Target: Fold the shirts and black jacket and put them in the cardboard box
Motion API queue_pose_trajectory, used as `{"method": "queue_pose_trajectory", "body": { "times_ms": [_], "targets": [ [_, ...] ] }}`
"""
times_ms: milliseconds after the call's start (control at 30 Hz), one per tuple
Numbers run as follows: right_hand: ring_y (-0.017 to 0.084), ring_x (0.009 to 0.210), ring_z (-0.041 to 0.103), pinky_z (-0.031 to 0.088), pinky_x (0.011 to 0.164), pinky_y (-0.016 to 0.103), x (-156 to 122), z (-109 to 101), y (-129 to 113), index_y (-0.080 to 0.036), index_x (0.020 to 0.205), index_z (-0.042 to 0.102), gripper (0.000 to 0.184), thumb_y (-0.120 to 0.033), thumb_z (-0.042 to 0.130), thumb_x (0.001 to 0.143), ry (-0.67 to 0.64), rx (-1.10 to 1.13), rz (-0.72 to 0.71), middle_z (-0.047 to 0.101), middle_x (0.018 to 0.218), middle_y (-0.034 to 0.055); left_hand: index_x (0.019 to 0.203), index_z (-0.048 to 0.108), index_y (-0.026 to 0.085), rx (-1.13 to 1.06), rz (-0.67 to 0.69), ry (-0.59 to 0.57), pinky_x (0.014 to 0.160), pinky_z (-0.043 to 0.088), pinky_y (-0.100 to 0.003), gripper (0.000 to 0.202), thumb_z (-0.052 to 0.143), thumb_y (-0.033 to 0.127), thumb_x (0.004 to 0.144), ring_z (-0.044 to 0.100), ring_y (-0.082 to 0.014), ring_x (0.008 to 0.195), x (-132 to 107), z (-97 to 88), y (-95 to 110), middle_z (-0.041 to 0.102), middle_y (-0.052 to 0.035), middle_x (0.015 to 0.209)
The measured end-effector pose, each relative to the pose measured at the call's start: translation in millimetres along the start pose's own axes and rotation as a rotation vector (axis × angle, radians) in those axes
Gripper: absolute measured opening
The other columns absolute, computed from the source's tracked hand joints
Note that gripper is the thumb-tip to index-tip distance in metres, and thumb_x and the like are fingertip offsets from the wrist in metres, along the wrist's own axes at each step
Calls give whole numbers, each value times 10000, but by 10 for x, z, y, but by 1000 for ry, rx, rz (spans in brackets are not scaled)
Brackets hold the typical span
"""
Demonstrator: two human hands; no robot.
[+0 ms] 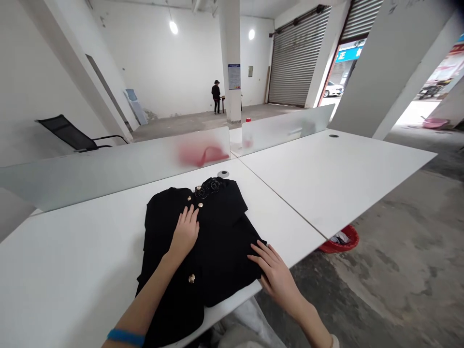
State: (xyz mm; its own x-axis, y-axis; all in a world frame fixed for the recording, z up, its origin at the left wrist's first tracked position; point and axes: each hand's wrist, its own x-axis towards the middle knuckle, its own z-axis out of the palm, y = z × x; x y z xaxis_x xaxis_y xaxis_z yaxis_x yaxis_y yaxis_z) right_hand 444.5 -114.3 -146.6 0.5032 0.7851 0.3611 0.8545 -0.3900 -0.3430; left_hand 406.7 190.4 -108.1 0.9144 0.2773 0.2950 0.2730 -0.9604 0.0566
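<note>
A black jacket [224,246] with gold buttons and a dark beaded flower trim at the collar lies spread on the white desk [90,251]. Its lower edge hangs over the front of the desk. My left hand [187,229] rests flat on the upper middle of the jacket, fingers stretched toward the collar buttons. At the jacket's right lower edge lies my right hand [273,268], its fingers spread on the cloth and its thumb near the desk's edge. A gold button [192,278] shows below my left hand.
Frosted glass dividers [119,166] run along the desk's back, with a blurred red item behind. Below the desk at right stands a red bin [340,240]. A black chair [72,133] is behind the divider at left. Far back, a person [216,96] stands by a pillar [232,48].
</note>
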Motion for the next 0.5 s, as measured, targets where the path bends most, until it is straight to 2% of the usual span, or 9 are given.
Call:
{"method": "queue_pose_trajectory", "body": {
  "times_ms": [67, 167, 267, 333, 400, 500],
  "targets": [
    [264, 1384, 271, 290, 1102, 553, -9, 3, 15, -178, 1222, 556, 544, -19, 434, 717, 3, -7, -13, 463, 1405, 100, 1347, 449, 91, 101, 125, 32, 1100, 283, -482, 487, 256, 244, 927, 256, -289, 1388, -336, -140, 33, 355, -125, 1478],
    [260, 1384, 270, 277, 1100, 574, -22, 30, 24, -190, 1217, 557, 545, -7, 427, 721, 16, -14, -7, 474, 1396, 95, 1396, 402, 188, 188, 268, 86, 1076, 344, -477, 493, 315, 334, 933, 337, -267, 1355, -965, -336, 21, 377, -66, 1471],
    [247, 1383, 275, 272, 1106, 570, -30, 67, 26, -203, 1215, 559, 571, 16, 407, 710, 38, -12, 5, 487, 1388, 82, 1476, 217, 248, 223, 247, 184, 1006, 439, -449, 618, 386, 435, 913, 443, -253, 1288, -1581, -434, -56, 424, -52, 1440],
    [241, 1376, 290, 273, 1106, 569, -29, 86, 36, -205, 1210, 563, 599, 38, 385, 691, 47, -4, 8, 494, 1382, 79, 1491, 155, 214, 240, 220, 200, 916, 513, -402, 708, 418, 479, 889, 497, -249, 1241, -1898, -436, -97, 474, -69, 1402],
    [243, 1368, 306, 277, 1101, 577, -30, 88, 53, -198, 1207, 566, 623, 55, 370, 673, 36, 12, 3, 498, 1378, 86, 1493, 137, 163, 258, 192, 183, 850, 546, -371, 753, 433, 478, 875, 516, -251, 1222, -2113, -407, -102, 486, -95, 1387],
    [242, 1372, 294, 265, 1104, 580, -55, 21, 84, -203, 1234, 553, 629, 63, 367, 694, -36, 39, -11, 475, 1398, 91, 1495, 111, 143, 260, 130, 152, 867, 535, -389, 822, 459, 511, 847, 495, -278, 1239, -2277, -366, -46, 455, -123, 1407]
  ]
}}
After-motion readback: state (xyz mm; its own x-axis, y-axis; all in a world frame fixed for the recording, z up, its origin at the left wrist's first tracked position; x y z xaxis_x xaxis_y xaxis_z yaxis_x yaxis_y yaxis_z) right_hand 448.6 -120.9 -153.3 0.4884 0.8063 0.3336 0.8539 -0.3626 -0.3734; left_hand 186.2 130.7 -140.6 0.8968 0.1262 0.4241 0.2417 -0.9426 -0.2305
